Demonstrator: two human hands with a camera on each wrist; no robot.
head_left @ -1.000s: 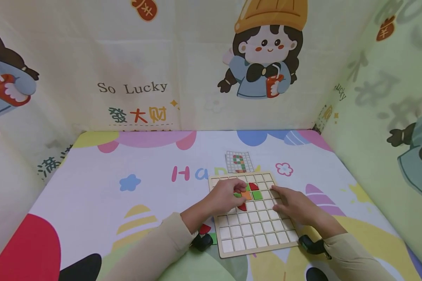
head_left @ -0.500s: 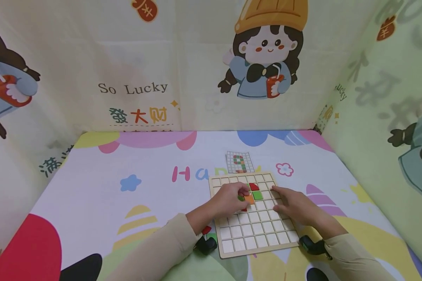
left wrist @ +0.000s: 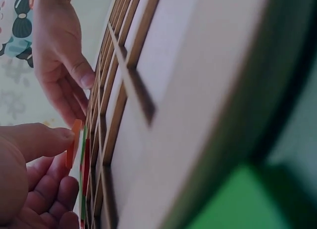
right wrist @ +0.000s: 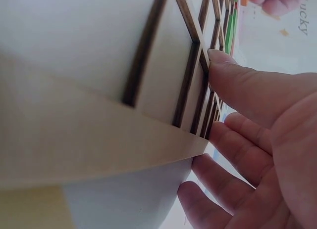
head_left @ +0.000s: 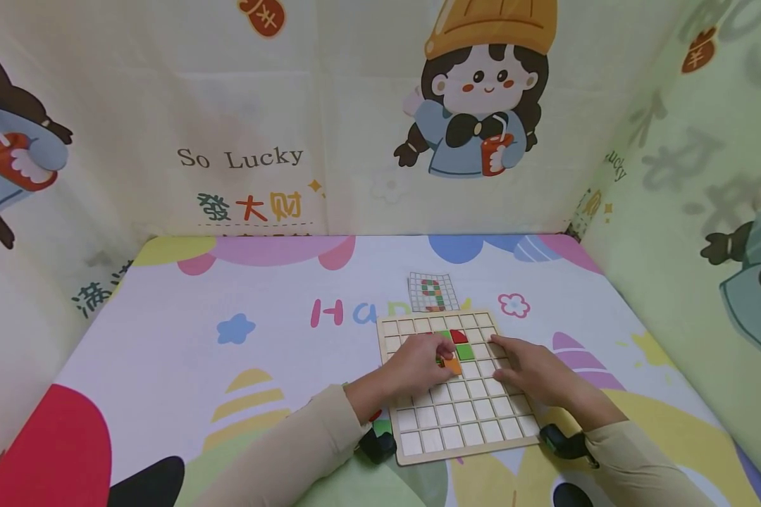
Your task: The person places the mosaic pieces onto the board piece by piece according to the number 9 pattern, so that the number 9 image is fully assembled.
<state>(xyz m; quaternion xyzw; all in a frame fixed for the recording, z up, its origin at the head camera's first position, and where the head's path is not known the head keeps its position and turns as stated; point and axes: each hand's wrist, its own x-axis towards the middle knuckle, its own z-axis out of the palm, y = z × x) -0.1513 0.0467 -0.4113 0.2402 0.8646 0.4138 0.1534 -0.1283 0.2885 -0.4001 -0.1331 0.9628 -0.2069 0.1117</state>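
Note:
On the table lies a wooden grid board (head_left: pixel 472 412) with square cells. My left hand (head_left: pixel 421 362) is over its upper middle and pinches an orange square tile (head_left: pixel 452 367) between thumb and fingers. In the left wrist view the orange tile (left wrist: pixel 73 146) stands on edge just above the board. A red quarter-round tile (head_left: pixel 459 336) and a green square tile (head_left: pixel 465 352) sit in cells beside the hand; other tiles are partly hidden under it. My right hand (head_left: pixel 533 362) rests at the board's right edge, thumb (right wrist: pixel 233 73) touching the top, fingers loosely extended along the side.
Beyond the board lies a pattern card (head_left: pixel 432 292) with a coloured figure on a grid. By the board's left edge, a green tile (head_left: pixel 382 427) is partly covered by the left wrist camera (head_left: pixel 378 446). Printed cloth walls (head_left: pixel 355 141) surround the table.
My left hand has moved slightly right and toward me over the board, carrying the orange tile with it. The right hand and the board have stayed in place.

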